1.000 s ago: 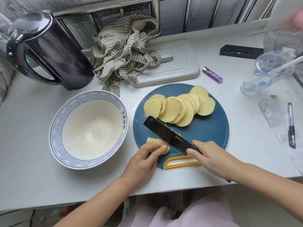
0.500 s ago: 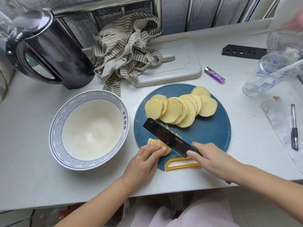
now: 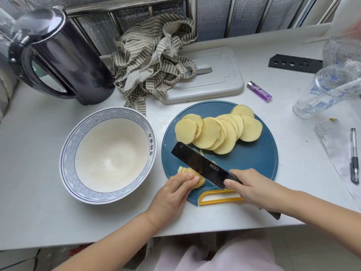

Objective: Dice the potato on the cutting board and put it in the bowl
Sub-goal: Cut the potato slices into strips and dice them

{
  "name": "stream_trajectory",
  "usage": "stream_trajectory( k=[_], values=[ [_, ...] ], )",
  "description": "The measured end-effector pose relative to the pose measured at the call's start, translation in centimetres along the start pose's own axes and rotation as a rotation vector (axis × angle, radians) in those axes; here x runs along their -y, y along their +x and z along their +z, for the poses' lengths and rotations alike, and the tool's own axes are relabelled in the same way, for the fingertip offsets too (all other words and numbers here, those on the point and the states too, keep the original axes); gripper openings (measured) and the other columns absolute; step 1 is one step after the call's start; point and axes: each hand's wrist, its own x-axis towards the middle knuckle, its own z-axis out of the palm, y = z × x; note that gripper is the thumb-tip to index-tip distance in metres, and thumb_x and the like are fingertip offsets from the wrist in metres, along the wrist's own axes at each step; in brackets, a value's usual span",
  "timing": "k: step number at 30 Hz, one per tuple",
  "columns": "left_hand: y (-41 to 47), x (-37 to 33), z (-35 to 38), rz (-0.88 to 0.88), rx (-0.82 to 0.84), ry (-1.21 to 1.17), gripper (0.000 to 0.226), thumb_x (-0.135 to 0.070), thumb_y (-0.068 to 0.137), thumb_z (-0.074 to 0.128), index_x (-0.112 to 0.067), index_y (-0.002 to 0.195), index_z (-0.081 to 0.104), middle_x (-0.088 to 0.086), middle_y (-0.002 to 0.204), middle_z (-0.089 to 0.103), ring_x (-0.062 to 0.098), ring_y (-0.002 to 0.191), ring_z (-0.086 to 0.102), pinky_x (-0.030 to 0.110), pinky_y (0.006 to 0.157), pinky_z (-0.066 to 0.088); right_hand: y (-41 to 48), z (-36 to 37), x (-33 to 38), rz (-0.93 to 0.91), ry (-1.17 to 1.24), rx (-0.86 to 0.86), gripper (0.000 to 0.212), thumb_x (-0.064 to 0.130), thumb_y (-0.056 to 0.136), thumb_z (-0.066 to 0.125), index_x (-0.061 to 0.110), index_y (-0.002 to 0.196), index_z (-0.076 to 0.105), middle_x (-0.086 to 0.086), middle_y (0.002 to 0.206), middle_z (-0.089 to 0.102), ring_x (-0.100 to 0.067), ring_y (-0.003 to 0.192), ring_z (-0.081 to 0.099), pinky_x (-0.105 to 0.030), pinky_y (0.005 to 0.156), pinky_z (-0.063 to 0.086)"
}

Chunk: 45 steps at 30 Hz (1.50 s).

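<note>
A round blue cutting board (image 3: 254,159) with a yellow handle lies on the white counter. Several overlapping round potato slices (image 3: 216,132) are fanned across its far half. At the board's near left edge my left hand (image 3: 172,194) holds down a small stack of cut potato strips (image 3: 187,173) with curled fingers. My right hand (image 3: 252,188) grips the handle of a black cleaver (image 3: 201,165), whose blade slants across the board right beside the strips. An empty white bowl (image 3: 107,161) with a blue patterned rim stands left of the board.
A black kettle (image 3: 64,55) stands at the back left, a striped cloth (image 3: 154,59) beside it on a grey tray (image 3: 214,81). A purple lighter (image 3: 259,91), a clear plastic cup (image 3: 328,94), a black perforated strip (image 3: 295,63) and a pen (image 3: 354,157) on paper lie to the right.
The cleaver blade has shifted slightly along the strip stack; both hands stay in nearly the same place. The slices and bowl have not moved.
</note>
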Motion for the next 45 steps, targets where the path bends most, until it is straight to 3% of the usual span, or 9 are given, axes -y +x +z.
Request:
stream_trajectory(
  k=[6,11,14,19,22,25,35,40,45],
  values=[
    [0.0,0.1,0.0,0.000,0.012,0.001,0.030,-0.023,0.103,0.041,-0.014,0.129,0.051,0.000,0.125,0.050,0.017,0.110,0.053,0.020,0.109,0.035,0.0,-1.7,1.4,0.039,-0.035,0.081,0.033,0.037,0.101,0.042,0.013,0.079,0.046,0.001,0.061,0.046,-0.006,0.040,0.041,-0.035,0.044,0.049],
    [-0.1,0.1,0.2,0.003,0.006,0.017,0.031,-0.020,0.099,0.047,-0.014,0.129,0.052,0.000,0.123,0.050,0.017,0.107,0.053,0.022,0.108,0.037,0.0,-1.7,1.6,0.013,-0.135,0.059,0.035,0.039,0.101,0.041,0.012,0.079,0.045,0.003,0.065,0.045,-0.007,0.047,0.041,-0.021,0.046,0.039],
    [-0.1,0.1,0.2,-0.004,-0.002,0.021,0.033,-0.017,0.096,0.050,-0.015,0.129,0.051,0.000,0.123,0.050,0.018,0.106,0.054,0.023,0.107,0.039,0.2,-1.7,1.6,-0.005,-0.214,0.042,0.034,0.041,0.101,0.039,0.018,0.076,0.043,0.006,0.066,0.045,-0.009,0.053,0.039,-0.025,0.054,0.034],
    [0.1,-0.3,0.3,0.035,-0.018,0.085,0.036,-0.014,0.093,0.050,-0.014,0.129,0.050,-0.002,0.122,0.049,0.019,0.110,0.048,0.021,0.106,0.037,0.1,-1.7,1.5,-0.006,-0.201,0.034,0.034,0.041,0.101,0.040,0.019,0.075,0.042,0.007,0.065,0.044,-0.009,0.052,0.038,-0.023,0.052,0.032],
    [-0.1,-0.1,0.3,0.050,-0.016,0.111,0.036,-0.015,0.094,0.051,-0.014,0.130,0.050,-0.002,0.123,0.050,0.020,0.115,0.049,0.028,0.100,0.047,0.0,-1.3,1.2,-0.015,-0.184,0.011,0.034,0.040,0.101,0.040,0.019,0.074,0.042,0.007,0.064,0.045,-0.009,0.053,0.038,-0.026,0.055,0.033],
    [0.0,0.0,0.6,0.059,-0.044,0.092,0.033,-0.014,0.094,0.055,-0.012,0.127,0.054,0.001,0.123,0.055,0.021,0.118,0.052,0.037,0.109,0.040,-0.3,-0.8,1.1,-0.015,-0.160,-0.011,0.034,0.040,0.101,0.040,0.023,0.072,0.041,0.007,0.063,0.044,-0.009,0.054,0.038,-0.027,0.058,0.033],
    [0.1,-0.4,0.5,-0.001,-0.026,0.028,0.030,-0.019,0.096,0.051,-0.014,0.126,0.052,0.000,0.125,0.051,0.018,0.112,0.055,0.027,0.104,0.044,0.0,-1.1,1.2,-0.018,-0.115,0.024,0.032,0.035,0.102,0.041,0.018,0.075,0.046,0.006,0.061,0.044,-0.003,0.050,0.043,-0.019,0.050,0.037],
    [0.2,-0.6,0.2,-0.026,0.008,0.039,0.029,-0.026,0.101,0.043,-0.016,0.127,0.050,-0.002,0.124,0.049,0.015,0.111,0.052,0.019,0.107,0.037,0.2,-2.0,1.6,-0.012,-0.113,0.066,0.031,0.035,0.102,0.041,0.020,0.076,0.047,0.005,0.063,0.044,-0.001,0.045,0.044,-0.017,0.045,0.038],
    [0.3,-0.5,0.2,-0.023,-0.001,0.029,0.028,-0.026,0.102,0.041,-0.016,0.126,0.051,-0.002,0.122,0.050,0.015,0.109,0.053,0.019,0.105,0.040,0.5,-2.1,1.8,-0.020,-0.125,0.071,0.034,0.036,0.102,0.041,0.006,0.088,0.051,0.006,0.064,0.044,-0.002,0.047,0.045,-0.018,0.047,0.038]
  ],
)
